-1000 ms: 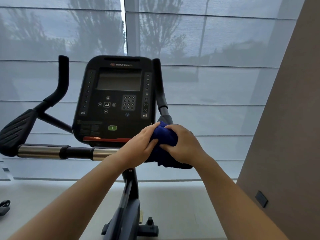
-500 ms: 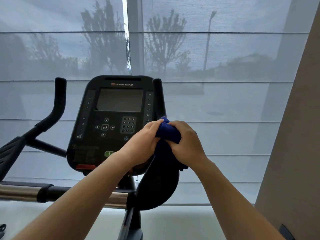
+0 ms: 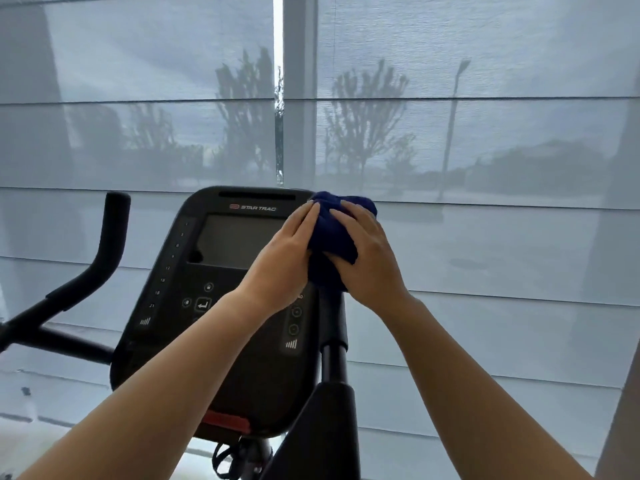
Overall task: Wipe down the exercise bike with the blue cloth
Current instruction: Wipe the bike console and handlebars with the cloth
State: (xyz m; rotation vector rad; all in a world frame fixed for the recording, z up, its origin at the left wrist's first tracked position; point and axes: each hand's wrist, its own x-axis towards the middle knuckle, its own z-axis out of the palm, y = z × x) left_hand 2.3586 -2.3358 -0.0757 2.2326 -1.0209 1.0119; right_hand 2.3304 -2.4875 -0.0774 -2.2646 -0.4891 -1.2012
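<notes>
The exercise bike's black console with its grey screen fills the lower middle. A dark blue cloth is wrapped over the top of the bike's upright right handlebar, just right of the console. My left hand presses the cloth from the left, fingers laid flat along it. My right hand clasps the cloth from the right. Together the hands hide the handlebar's tip. The left handlebar stands free at the left.
Sheer grey roller blinds cover the window right behind the bike. A wall edge shows at the far right. The bike's stem and a dark cable sit at the bottom.
Both hands slid the cloth up the right handlebar, from its lower bend to its top end. The view tilted upward, so the console now sits lower in frame.
</notes>
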